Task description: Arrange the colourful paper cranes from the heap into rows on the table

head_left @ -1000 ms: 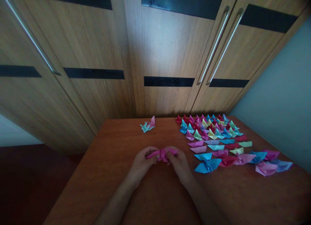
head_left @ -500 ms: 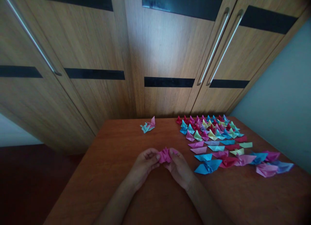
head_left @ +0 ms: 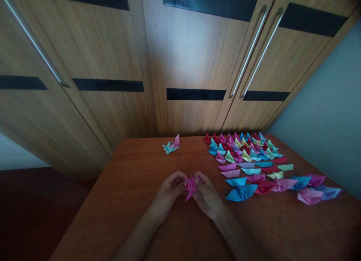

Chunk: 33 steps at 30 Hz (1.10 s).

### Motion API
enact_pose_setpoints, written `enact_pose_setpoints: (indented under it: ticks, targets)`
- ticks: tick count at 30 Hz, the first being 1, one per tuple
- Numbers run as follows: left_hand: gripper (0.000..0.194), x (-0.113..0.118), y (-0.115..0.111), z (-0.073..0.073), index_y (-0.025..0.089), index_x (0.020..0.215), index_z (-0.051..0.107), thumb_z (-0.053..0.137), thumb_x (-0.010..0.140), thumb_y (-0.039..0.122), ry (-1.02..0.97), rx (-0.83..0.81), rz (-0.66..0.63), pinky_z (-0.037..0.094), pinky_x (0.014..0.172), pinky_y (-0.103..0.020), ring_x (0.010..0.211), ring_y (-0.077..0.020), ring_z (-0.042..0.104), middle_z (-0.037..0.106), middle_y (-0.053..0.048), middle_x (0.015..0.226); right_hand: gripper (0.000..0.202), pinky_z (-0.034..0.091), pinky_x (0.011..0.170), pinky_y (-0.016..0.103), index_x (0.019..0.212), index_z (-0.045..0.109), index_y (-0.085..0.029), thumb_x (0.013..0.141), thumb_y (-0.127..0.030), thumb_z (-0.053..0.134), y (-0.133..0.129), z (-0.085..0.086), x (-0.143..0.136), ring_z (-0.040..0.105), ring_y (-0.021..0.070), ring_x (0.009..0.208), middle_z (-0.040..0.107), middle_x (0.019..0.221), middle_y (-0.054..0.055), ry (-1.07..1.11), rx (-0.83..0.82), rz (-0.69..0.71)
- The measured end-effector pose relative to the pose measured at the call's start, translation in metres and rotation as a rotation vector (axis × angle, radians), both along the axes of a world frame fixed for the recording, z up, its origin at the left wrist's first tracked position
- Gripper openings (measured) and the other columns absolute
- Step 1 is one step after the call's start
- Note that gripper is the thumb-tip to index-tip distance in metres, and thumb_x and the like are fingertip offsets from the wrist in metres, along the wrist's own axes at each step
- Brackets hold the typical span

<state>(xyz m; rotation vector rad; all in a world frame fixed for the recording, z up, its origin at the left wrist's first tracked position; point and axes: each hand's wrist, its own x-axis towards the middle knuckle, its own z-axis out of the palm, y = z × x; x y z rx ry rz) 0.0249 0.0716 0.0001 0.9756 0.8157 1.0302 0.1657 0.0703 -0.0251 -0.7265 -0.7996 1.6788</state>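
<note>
Between my two hands, over the near middle of the table, is a pink folded paper piece [head_left: 190, 186]. My left hand [head_left: 168, 196] pinches its left side between thumb and fingers. On its right side, my right hand [head_left: 207, 195] grips it with the thumb on top. A pointed pink tip sticks out downward toward me; parts of the paper are hidden by my fingers. Farther back on the table lie a pink and a light blue folded paper crane [head_left: 170, 147], close together.
To the right on the brown table [head_left: 135, 167] stand rows of small coloured folded papers [head_left: 242, 146]. Nearer are larger ones, among them a blue folded paper [head_left: 241, 193] and a light pink one [head_left: 309, 196]. A wooden wardrobe [head_left: 194, 54] rises behind the table.
The pink folded paper has been turned in my hands, so a pointed tip now points down toward me. My right fingers have shifted slightly inward. The other papers stay put.
</note>
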Motion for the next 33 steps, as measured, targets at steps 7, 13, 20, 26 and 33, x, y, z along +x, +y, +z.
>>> enact_pose_setpoints:
  ticks: [7, 13, 20, 26, 33]
  targets:
    - [0.015, -0.002, 0.001, 0.000, 0.018, 0.078, 0.060, 0.070, 0.077, 0.028, -0.024, -0.006, -0.028, 0.042, 0.064, -0.020, 0.067, -0.0103, 0.052, 0.057, 0.001, 0.074, 0.037, 0.046, 0.061, 0.027, 0.071, 0.052, -0.021, 0.067, -0.051, 0.074, 0.003, 0.002, 0.000, 0.054, 0.0145, 0.067, 0.058, 0.073, 0.000, -0.014, 0.006, -0.021]
    - [0.009, -0.012, 0.006, 0.001, 0.018, 0.082, 0.060, 0.066, 0.081, 0.024, -0.211, -0.080, 0.046, 0.046, 0.069, -0.022, 0.074, -0.0111, 0.056, 0.060, 0.000, 0.081, 0.026, 0.046, 0.064, 0.026, 0.075, 0.059, -0.020, 0.076, -0.044, 0.069, 0.006, 0.008, 0.007, 0.056, 0.0145, 0.072, 0.061, 0.078, 0.002, 0.003, -0.011, -0.078]
    - [0.011, -0.020, 0.011, 0.002, 0.016, 0.076, 0.062, 0.071, 0.077, 0.022, -0.254, -0.127, 0.106, 0.048, 0.062, -0.019, 0.065, -0.0086, 0.057, 0.062, 0.001, 0.072, 0.023, 0.041, 0.059, 0.022, 0.073, 0.061, -0.019, 0.076, -0.039, 0.071, 0.009, 0.002, 0.011, 0.051, 0.0107, 0.065, 0.058, 0.072, -0.001, 0.078, -0.090, -0.091]
    - [0.014, -0.021, 0.013, 0.001, 0.016, 0.078, 0.064, 0.074, 0.074, 0.025, -0.192, -0.187, 0.121, 0.049, 0.063, -0.018, 0.066, -0.0090, 0.060, 0.066, -0.001, 0.073, 0.026, 0.039, 0.055, 0.020, 0.070, 0.061, -0.019, 0.072, -0.042, 0.072, 0.015, 0.000, 0.013, 0.048, 0.0091, 0.059, 0.056, 0.067, -0.002, 0.037, -0.124, -0.167]
    - [0.009, -0.024, 0.015, 0.001, 0.016, 0.075, 0.064, 0.071, 0.074, 0.021, 0.015, -0.235, 0.312, 0.049, 0.064, -0.017, 0.065, -0.0073, 0.060, 0.066, 0.001, 0.072, 0.028, 0.043, 0.065, 0.024, 0.092, 0.065, -0.025, 0.071, -0.042, 0.073, 0.009, 0.007, 0.011, 0.056, 0.0167, 0.085, 0.064, 0.092, 0.000, -0.510, 0.076, -0.588]
